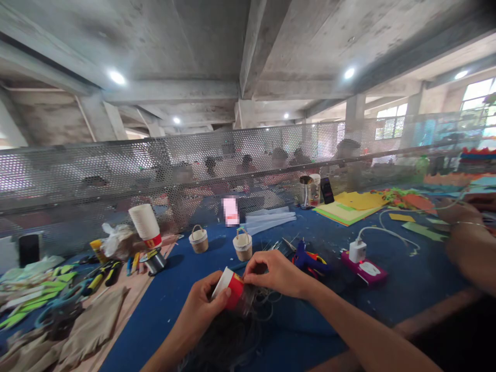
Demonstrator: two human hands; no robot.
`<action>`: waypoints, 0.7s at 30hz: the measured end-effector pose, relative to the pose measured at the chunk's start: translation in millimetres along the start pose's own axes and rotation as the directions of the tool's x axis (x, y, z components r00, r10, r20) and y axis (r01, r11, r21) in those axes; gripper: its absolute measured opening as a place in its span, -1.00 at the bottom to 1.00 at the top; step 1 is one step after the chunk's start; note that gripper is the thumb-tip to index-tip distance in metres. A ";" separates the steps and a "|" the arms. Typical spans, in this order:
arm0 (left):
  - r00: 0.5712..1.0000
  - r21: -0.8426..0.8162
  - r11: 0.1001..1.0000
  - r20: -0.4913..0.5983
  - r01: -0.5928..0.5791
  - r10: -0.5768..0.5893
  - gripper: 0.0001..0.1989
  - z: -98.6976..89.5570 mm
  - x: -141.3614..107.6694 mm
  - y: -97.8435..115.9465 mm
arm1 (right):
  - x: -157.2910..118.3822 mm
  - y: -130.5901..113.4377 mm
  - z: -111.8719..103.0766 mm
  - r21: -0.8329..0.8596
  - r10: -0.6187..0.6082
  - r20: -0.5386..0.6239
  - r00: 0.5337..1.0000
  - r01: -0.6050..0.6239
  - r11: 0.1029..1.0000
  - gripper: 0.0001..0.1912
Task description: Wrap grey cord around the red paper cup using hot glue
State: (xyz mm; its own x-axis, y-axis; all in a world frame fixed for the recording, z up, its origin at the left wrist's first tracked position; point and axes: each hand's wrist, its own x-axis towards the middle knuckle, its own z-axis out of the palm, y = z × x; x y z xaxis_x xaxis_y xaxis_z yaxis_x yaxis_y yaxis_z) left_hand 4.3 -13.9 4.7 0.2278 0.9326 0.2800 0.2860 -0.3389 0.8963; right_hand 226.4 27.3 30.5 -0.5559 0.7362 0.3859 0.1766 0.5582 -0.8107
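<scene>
A red and white paper cup [234, 290] lies tilted in my left hand [205, 302], whose fingers and thumb wrap round it. My right hand [267, 271] is at the cup's right side, thumb and forefinger pinched together; what they hold is too small to name. Tangled clear strands [265, 305] lie beside and below the cup. Behind my hands stand two small baskets with handles, one to the left [199, 241] and one nearer [243, 246].
A stack of paper cups [145, 225], cloth [95, 320] and scissors [64, 305] are at left. A blue glue gun [310, 261], a purple power strip [364, 268] and yellow sheets [352, 204] lie right. Another person's arm [470, 243] rests at far right. A perforated screen [186, 181] stands behind.
</scene>
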 end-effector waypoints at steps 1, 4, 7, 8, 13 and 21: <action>1.000 -0.003 1.000 -0.001 0.002 -0.002 -0.72 -0.1 -0.2 -0.2 | -0.1 1.0 0.0 0.006 0.000 0.004 1.000 0.000 1.000 -0.83; 1.000 0.000 1.000 -0.014 -0.001 0.001 -0.71 -0.6 -0.6 0.2 | -0.3 4.3 -0.5 0.042 -0.005 0.016 1.000 0.004 0.999 -0.83; 1.000 0.004 1.000 -0.020 -0.008 0.008 -0.71 -0.8 -0.8 1.6 | -0.3 5.1 -2.0 0.068 -0.006 0.034 0.999 0.004 0.998 -0.83; 1.000 0.000 1.000 -0.021 -0.007 0.007 -0.71 -0.8 -0.7 1.8 | -0.3 4.7 -2.7 0.074 -0.005 0.040 0.999 0.002 0.997 -0.83; 1.000 -0.007 1.000 -0.017 -0.002 0.001 -0.71 -0.8 0.1 1.1 | -1.0 1.6 -6.7 0.082 -0.005 0.073 0.997 -0.001 0.997 -0.84; 1.000 0.007 1.000 -0.009 -0.001 0.001 -0.68 -1.1 -0.4 0.6 | -1.3 2.6 -6.4 0.048 0.005 0.060 0.998 -0.008 0.999 -0.84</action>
State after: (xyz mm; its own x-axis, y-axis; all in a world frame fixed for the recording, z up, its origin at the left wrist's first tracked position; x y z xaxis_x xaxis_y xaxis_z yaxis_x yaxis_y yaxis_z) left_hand 3.4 -14.4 5.5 0.2201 0.9332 0.2842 0.2927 -0.3411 0.8933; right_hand 232.8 30.2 30.7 -0.6027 0.7150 0.3544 0.1424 0.5333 -0.8338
